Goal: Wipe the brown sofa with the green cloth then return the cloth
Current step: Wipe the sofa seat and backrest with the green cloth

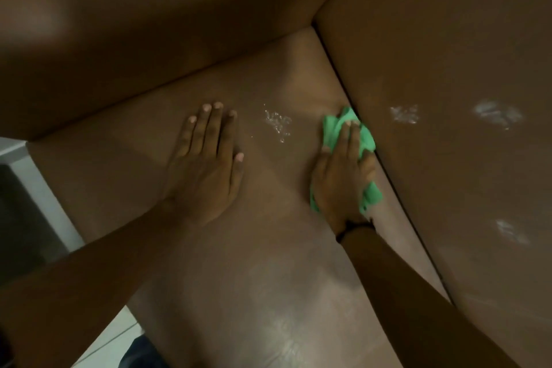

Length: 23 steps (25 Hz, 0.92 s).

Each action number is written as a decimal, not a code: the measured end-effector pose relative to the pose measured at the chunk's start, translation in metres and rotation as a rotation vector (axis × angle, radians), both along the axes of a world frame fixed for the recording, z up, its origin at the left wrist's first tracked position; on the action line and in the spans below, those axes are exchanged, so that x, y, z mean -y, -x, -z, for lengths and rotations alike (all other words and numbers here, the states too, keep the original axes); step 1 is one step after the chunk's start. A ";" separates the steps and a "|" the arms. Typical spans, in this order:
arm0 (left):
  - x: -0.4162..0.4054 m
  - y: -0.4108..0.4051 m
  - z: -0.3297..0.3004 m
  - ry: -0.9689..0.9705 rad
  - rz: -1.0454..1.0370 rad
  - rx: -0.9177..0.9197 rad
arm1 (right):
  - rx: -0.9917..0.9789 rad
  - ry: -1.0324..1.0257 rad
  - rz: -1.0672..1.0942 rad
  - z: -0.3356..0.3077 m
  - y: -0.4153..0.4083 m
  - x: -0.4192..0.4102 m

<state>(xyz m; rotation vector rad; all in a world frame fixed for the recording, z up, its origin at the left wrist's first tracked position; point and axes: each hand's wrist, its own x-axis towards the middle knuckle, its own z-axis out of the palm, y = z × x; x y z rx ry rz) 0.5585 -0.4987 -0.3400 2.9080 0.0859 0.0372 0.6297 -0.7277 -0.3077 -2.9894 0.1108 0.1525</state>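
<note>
The brown sofa [268, 248] fills the view, its seat cushion running from the middle down to the bottom edge. My right hand [340, 179] presses the crumpled green cloth [366, 140] flat onto the seat, right beside the dark seam to the neighbouring cushion. Green cloth sticks out above the fingers and at the right of the palm. My left hand [206, 164] lies flat on the seat to the left, fingers spread, holding nothing. A patch of white foam droplets [277, 125] sits on the seat between the two hands.
The sofa backrest [149, 24] rises at the upper left. The cushion to the right [448, 158] carries white smears [495, 115]. Light floor tiles [107, 340] and a dark grey area show at the lower left.
</note>
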 end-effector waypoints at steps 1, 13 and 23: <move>0.000 -0.010 0.003 -0.015 -0.001 0.013 | 0.016 -0.001 -0.066 0.004 -0.019 -0.017; 0.001 -0.017 0.008 -0.061 -0.032 0.017 | 0.149 0.027 -0.088 0.009 -0.077 -0.063; 0.003 -0.016 0.004 -0.069 -0.061 0.035 | 0.146 -0.151 -0.305 0.003 -0.072 -0.108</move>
